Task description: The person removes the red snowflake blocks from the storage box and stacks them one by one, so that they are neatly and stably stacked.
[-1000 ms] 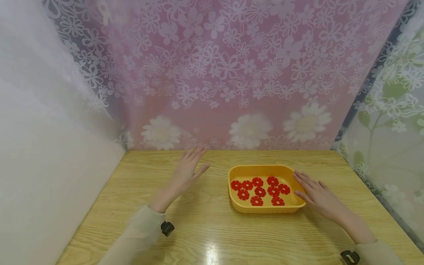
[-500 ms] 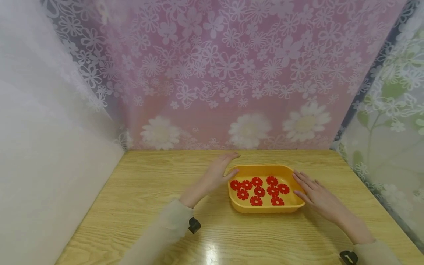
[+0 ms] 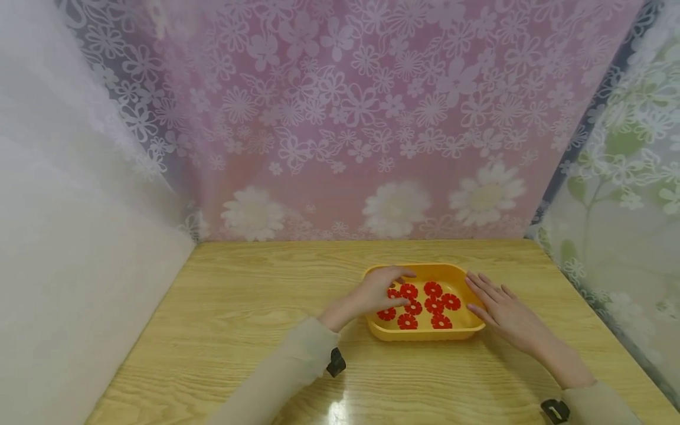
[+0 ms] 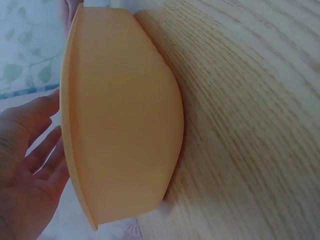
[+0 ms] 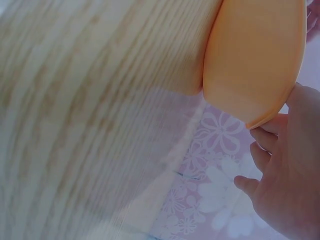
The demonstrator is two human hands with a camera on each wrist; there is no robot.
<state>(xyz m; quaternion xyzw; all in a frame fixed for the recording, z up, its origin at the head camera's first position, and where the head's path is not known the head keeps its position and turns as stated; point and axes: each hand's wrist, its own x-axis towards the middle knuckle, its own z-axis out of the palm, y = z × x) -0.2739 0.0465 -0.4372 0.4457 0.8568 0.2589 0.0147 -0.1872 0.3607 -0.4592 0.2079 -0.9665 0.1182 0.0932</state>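
Over the left end of the yellow tray (image 3: pixel 425 335) on the desk (image 3: pixel 239 307), the left hand (image 3: pixel 376 290) has a wide grip, with the nearest red discs (image 3: pixel 429 303) about thumb and fingers; contact is unclear. More discs lie rightward inside. The right hand (image 3: pixel 504 313), fingers straight, touches the right rim.

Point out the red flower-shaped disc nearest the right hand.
The rightmost red flower-shaped disc in the yellow rectangular tray; every other visible one lies further from the right hand.
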